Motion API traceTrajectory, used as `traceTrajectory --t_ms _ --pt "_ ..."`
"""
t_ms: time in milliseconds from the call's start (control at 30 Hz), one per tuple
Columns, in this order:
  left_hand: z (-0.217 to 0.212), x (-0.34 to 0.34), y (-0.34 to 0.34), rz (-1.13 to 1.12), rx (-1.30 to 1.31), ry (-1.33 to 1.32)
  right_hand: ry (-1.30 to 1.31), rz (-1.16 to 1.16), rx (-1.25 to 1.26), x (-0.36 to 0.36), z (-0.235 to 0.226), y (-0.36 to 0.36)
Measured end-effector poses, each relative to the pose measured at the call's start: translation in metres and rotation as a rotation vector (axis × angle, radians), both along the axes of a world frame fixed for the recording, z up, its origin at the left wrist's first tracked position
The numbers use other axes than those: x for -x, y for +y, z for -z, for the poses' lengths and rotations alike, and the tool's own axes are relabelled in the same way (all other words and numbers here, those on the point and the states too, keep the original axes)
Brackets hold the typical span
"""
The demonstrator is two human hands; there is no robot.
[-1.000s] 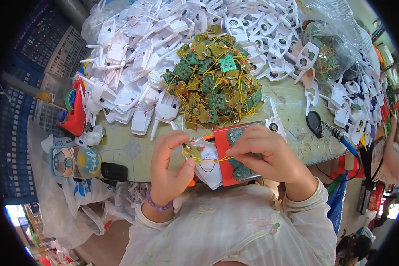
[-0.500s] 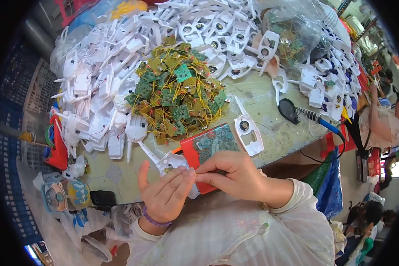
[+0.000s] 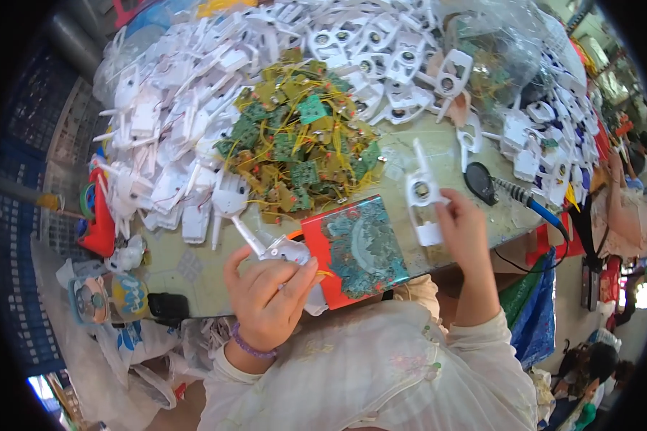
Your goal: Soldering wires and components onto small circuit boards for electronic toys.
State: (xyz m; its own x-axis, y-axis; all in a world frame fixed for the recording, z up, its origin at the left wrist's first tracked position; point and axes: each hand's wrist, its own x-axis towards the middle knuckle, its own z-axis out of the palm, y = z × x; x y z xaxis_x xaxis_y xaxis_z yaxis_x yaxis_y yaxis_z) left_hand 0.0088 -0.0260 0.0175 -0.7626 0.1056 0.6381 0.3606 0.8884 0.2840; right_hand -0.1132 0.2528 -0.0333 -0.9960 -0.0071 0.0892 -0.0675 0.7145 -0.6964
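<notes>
My left hand (image 3: 269,296) is closed around a white plastic housing (image 3: 287,250) with a thin arm pointing up and left. Yellow wires (image 3: 326,273) stick out past its fingertips; the fingers hide most of what else is there. On the right, my right hand (image 3: 464,226) pinches the right edge of another white plastic housing (image 3: 430,235), a long-handled one with a round speaker in it. Between the two hands lies a red box (image 3: 325,248), its top crusted with grey-green residue.
A heap of green circuit boards (image 3: 302,147) with yellow wires sits mid-table, among piles of white housings (image 3: 169,183). A blue-handled soldering iron (image 3: 538,207) lies at right, beside a black oval piece (image 3: 479,182). A clear drink container (image 3: 126,305) and black case (image 3: 169,305) stand left.
My right hand has left the left hand and moved right to the long-handled housing, which has turned a little. My left hand stays over the red box's left side, holding its housing.
</notes>
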Motion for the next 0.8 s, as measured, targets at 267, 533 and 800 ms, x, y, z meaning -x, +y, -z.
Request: traceTrajectory --t_ms 267,533,800 --pt "0.002 0.005 0.001 0.048 -0.368 -0.076 0.163 -0.513 0.16 -0.039 -0.055 -0.069" --pt "-0.001 0.005 0.001 0.081 -0.305 -0.119 0.559 -0.844 0.104 -0.033 -0.07 -0.092" --pt "-0.002 0.006 -0.001 0.086 -0.211 -0.129 0.414 -0.817 0.247 -0.034 -0.063 -0.096"
